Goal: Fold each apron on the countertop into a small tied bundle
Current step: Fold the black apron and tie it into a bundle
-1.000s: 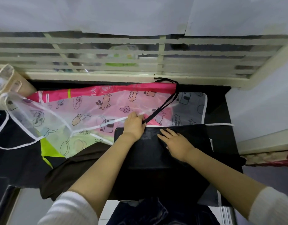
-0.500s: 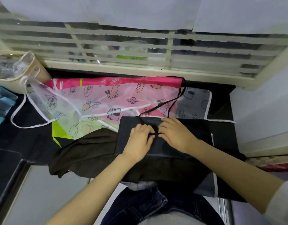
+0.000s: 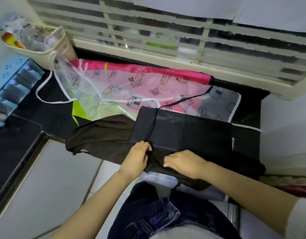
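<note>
"Black apron point(image 3: 183, 130), is that what the person is working on?"

"Yes. It lies folded into a flat rectangle at the centre of the frame, on the dark countertop point(image 3: 36, 114). It sits on top of a rumpled dark brown cloth point(image 3: 100, 135) to its lower left, and its far edge overlaps a translucent cartoon-print apron point(image 3: 131, 88)."

"And the hands?"

"Both are at the rectangle's near edge. The left hand point(image 3: 137, 157) has its fingers curled in where a thin black tie strap point(image 3: 153, 125) ends, and it looks to be pinching that strap. The strap runs from there up across the left part of the fold and away over the printed apron towards the upper right. The right hand point(image 3: 183, 163) rests knuckles-up just to the right on dark cloth, fingers bent. I cannot tell whether it grips anything."

"How would that apron handle?"

"Light and limp, I'd judge. It looks like a woven cloth that takes a crease but springs open once let go. The strap is the place to hold: pinch it near the end, pull it taut, and press the fold flat with the other palm. The plastic-looking printed one would likely be slipperier."

"Anything else?"

"A pink apron point(image 3: 148, 69) lies below the window, and a cream basket point(image 3: 45, 50) stands in the upper left."
</note>
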The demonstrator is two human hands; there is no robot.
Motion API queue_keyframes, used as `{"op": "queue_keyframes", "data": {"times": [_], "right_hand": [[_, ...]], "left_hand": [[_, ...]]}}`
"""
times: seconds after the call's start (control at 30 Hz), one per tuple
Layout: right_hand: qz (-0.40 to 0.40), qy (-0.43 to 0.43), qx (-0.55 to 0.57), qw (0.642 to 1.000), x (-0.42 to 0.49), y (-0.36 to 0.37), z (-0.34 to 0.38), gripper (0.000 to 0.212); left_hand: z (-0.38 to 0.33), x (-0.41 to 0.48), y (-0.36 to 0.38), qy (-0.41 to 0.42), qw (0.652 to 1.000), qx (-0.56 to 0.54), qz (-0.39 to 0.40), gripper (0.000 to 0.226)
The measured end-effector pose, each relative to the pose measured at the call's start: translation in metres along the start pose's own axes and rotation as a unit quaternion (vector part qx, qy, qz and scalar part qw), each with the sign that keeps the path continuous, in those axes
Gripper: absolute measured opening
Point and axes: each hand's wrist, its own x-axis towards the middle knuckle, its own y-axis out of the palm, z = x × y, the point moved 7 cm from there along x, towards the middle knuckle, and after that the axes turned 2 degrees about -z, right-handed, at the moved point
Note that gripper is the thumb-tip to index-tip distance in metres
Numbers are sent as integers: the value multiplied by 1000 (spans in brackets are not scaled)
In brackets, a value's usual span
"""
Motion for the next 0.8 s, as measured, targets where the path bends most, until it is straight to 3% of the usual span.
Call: {"op": "queue_keyframes", "data": {"times": [0.1,0.2,0.33,0.43,0.53,0.6,0.67,0.8], "right_hand": [[-42,56,34,997,9,-8,-16,31],[-95,83,46,991,20,-20,-26,35],[-54,136,-19,989,38,-15,-44,51],[28,179,12,983,44,0,-57,54],[41,183,31,982,47,4,-60,54],[39,180,38,982,47,4,-60,54],[37,179,44,982,47,3,-61,54],[24,188,56,980,49,-3,-60,55]], "left_hand": [[16,-22,3,-68,995,-68,-1,37],[33,-40,3,-160,978,-135,-18,42],[49,-60,6,-204,971,-124,-4,36],[61,-81,18,-236,964,-58,104,30],[77,-110,33,-270,913,6,305,23],[80,-118,31,-277,884,30,376,22],[77,-105,17,-274,898,52,341,20],[46,-46,-31,-195,979,41,50,11]]}}
